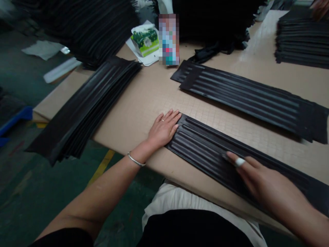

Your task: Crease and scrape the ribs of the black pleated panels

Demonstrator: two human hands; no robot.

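Note:
A long black panel with raised lengthwise ribs (pixel 205 147) lies flat along the near edge of the table. My left hand (pixel 164 128), wearing a ring and a bracelet, rests flat on its left end with the fingers stretched out. Over the panel's middle is my right hand (pixel 257 175), closed, with a white wrap around the index finger. A small dark tip (pixel 225 156) pokes out at its fingertips; what it belongs to is hidden in the hand.
More ribbed black panels (pixel 244 97) lie beyond. At left, a fanned stack of panels (pixel 87 106) overhangs the table edge. Tall dark piles (pixel 210 20) stand behind a green tissue pack (pixel 145 41) and a blurred-out upright item (pixel 169 39). Another person's hand (pixel 320 8) is at upper right, by a stack (pixel 303 41).

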